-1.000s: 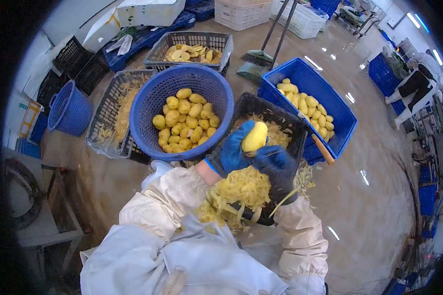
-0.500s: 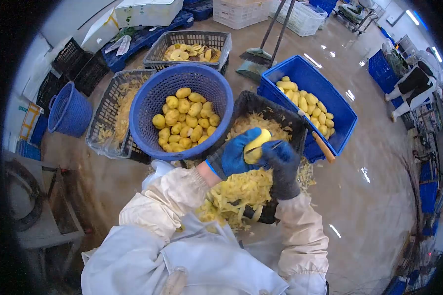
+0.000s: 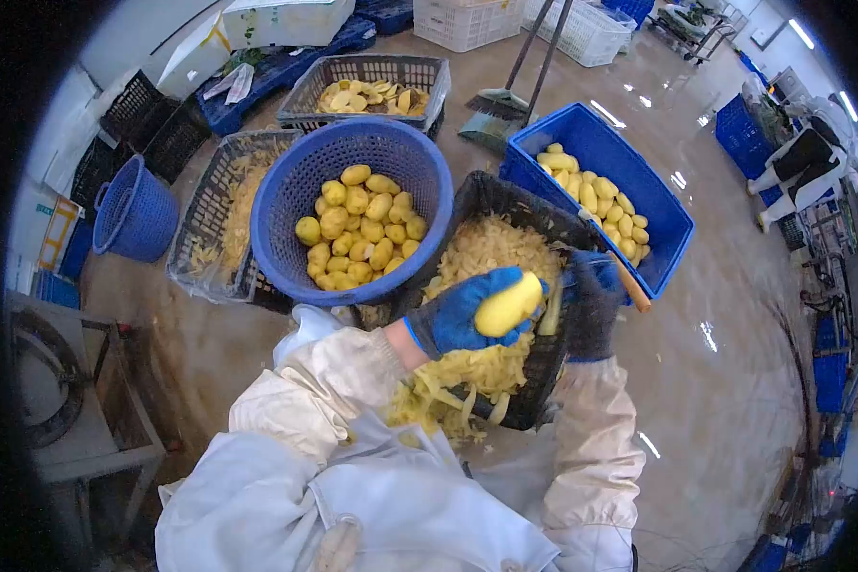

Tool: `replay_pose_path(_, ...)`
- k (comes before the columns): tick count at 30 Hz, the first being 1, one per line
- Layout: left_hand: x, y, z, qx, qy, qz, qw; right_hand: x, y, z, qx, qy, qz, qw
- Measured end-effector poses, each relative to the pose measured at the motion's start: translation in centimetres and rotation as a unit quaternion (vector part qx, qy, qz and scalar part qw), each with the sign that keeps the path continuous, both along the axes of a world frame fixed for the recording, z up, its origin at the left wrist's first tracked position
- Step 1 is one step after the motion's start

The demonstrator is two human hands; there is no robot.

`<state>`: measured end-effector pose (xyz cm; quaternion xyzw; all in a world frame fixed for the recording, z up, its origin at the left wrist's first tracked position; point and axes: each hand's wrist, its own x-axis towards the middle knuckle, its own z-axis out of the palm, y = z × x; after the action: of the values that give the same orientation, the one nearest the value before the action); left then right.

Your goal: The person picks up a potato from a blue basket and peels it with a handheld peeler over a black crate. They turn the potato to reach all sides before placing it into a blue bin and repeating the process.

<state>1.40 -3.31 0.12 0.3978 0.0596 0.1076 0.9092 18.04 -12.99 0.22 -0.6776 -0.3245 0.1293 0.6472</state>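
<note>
In my left hand (image 3: 456, 315) is a peeled yellow potato (image 3: 508, 305), cradled over a black crate (image 3: 543, 381) heaped with potato peelings (image 3: 496, 257). My right hand (image 3: 593, 303), in a dark blue glove, is closed and blurred by motion, just right of the potato and apart from it. It grips a peeler that is mostly hidden by the glove and the blur. A long strip of peel hangs between the two hands. Beside my right hand, a wooden handle (image 3: 631, 283) lies along the blue bin's near edge.
A round blue basket (image 3: 272, 210) of potatoes stands on the left. To the right, a blue bin (image 3: 672, 238) contains peeled potatoes. Crates of peelings (image 3: 234, 205) and potato pieces (image 3: 377, 97) sit behind. A broom and dustpan (image 3: 494, 119) stand farther back; a person (image 3: 810, 162) is far right.
My right hand has moved right, off the potato, taking the peeler along. My left hand has turned the potato and brought it slightly right and down, its peeled side facing up.
</note>
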Motion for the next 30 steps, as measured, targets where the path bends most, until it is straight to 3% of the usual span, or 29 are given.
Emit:
replay_pose_path(1,0.8,0.5,-0.6,-0.297,0.007,-0.148,0.943,0.9,-0.5,-0.5,0.001,0.001,-0.002,1.0)
replay_pose_path(3,1.4,0.7,-1.0,-0.347,0.003,-0.145,0.926,2.0,-0.9,-0.9,0.039,-0.115,0.033,0.992)
replay_pose_path(4,1.7,1.2,-1.0,-0.362,-0.021,-0.088,0.928,0.1,-0.8,0.8,0.03,0.001,0.069,0.997)
replay_pose_path(5,1.7,1.7,-1.0,-0.374,-0.043,-0.029,0.926,-2.9,-0.4,2.4,0.053,0.191,0.074,0.977)
replay_pose_path(7,1.3,1.9,0.2,-0.336,-0.027,-0.012,0.941,-5.7,-0.7,0.5,-0.045,-0.014,0.192,0.98)
replay_pose_path(8,1.3,1.7,0.1,-0.309,-0.002,-0.023,0.951,-5.3,-0.6,0.5,-0.044,-0.013,0.192,0.98)
replay_pose_path(10,1.0,1.0,-0.1,-0.283,0.024,-0.037,0.958,-3.6,-0.3,1.0,0.008,0.139,0.112,0.984)
replay_pose_path(11,0.8,0.5,-0.2,-0.223,0.037,-0.048,0.973,-1.6,-0.5,0.6,0.005,0.139,0.113,0.984)
replay_pose_path(13,0.5,-0.2,-0.2,-0.094,0.067,-0.077,0.99,2.1,-1.0,-0.4,0.038,0.139,0.013,0.99)
replay_pose_path(16,1.5,1.2,-1.7,-0.194,0.05,-0.05,0.978,1.2,-0.6,-0.4,0.079,0.228,0.042,0.97)
replay_pose_path(17,1.7,1.9,-2.3,-0.253,0.023,-0.041,0.966,-2.2,-0.6,1.8,0.051,0.142,0.059,0.987)
replay_pose_path(18,1.6,1.7,-0.6,-0.237,0.061,0.032,0.969,-4.2,-0.6,2.0,0.006,0.129,0.119,0.985)
replay_pose_path(19,1.5,1.6,-0.8,-0.237,0.062,0.032,0.969,-5.2,-0.7,2.0,-0.04,0.115,0.176,0.977)
replay_pose_path(21,1.1,1.3,-1.9,-0.22,0.022,-0.041,0.974,-1.9,-0.4,-1.5,-0.047,0.066,0.116,0.99)
replay_pose_path(22,0.9,1.4,-2.8,-0.207,0.026,-0.102,0.973,0.6,-0.3,-1.7,0.035,0.154,0.061,0.986)
replay_pose_path(23,1.0,1.1,-2.3,-0.207,0.025,-0.102,0.973,2.8,-0.6,-2.0,0.119,0.238,0.006,0.964)
replay_pose_path(24,1.2,0.7,-1.4,-0.237,0.044,-0.078,0.967,3.3,-0.8,-1.0,0.077,0.139,0.044,0.986)
replay_pose_path(25,1.4,0.6,-0.8,-0.266,0.063,-0.055,0.96,2.5,-0.8,-1.0,0.08,0.137,0.043,0.986)
replay_pose_path(26,1.9,1.3,-2.1,-0.277,-0.015,-0.07,0.958,0.9,-0.9,-1.2,0.094,0.112,0.074,0.986)
replay_pose_path(27,1.6,1.6,-1.1,-0.276,-0.017,-0.069,0.958,-1.9,-0.7,-0.2,0.108,0.088,0.106,0.985)
replay_pose_path(28,1.1,1.7,0.5,-0.12,0.013,0.016,0.993,-4.7,-0.8,1.1,-0.019,0.118,0.153,0.981)
replay_pose_path(29,0.7,1.7,1.2,0.04,0.045,0.099,0.993,-6.5,-0.6,0.9,-0.03,-0.08,0.187,0.979)
replay_pose_path(30,0.6,1.7,1.1,0.038,0.049,0.098,0.993,-6.3,-0.6,1.0,-0.053,0.033,0.179,0.982)
